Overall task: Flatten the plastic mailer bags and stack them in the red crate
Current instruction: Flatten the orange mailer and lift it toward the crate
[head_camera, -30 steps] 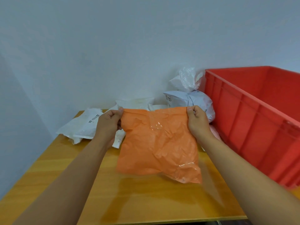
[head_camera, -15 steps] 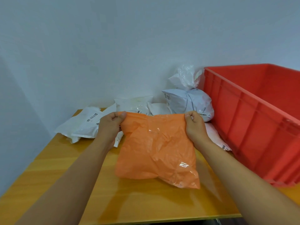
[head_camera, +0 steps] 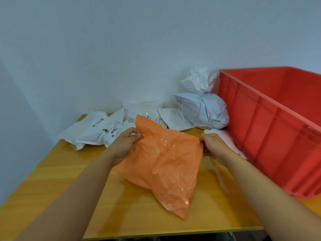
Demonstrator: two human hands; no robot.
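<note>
the left hand [head_camera: 125, 144] sat just left of the frame's centre, its fingers and thumb pinching the upper left edge of the orange mailer bag [head_camera: 163, 164], with one corner of the bag poking up above the fingers. the right hand [head_camera: 214, 146] was right of centre, fingers curled round the bag's upper right corner, so the two hands were apart with the bag stretched between them. the orange bag hung tilted in the middle of the frame, wrinkled and glossy, its lower corner pointing down toward the bottom centre and resting on or just above the wooden table [head_camera: 52, 180]; which of the two could not be told. both bare forearms ran in from the lower corners of the frame. just beyond the right hand a pale pink mailer [head_camera: 229, 141] lay on the table against the side of the red crate [head_camera: 278, 133], which filled the right of the frame and stood on the tabletop. behind the hands, along the wall, lay a heap of white mailer bags [head_camera: 93, 129] at centre left, some with printed labels and barcodes. a puffy grey mailer [head_camera: 203, 110] rested beside the crate's far corner, and a crumpled clear plastic bag [head_camera: 198, 82] stood on top of it against the white wall [head_camera: 121, 49].
</note>
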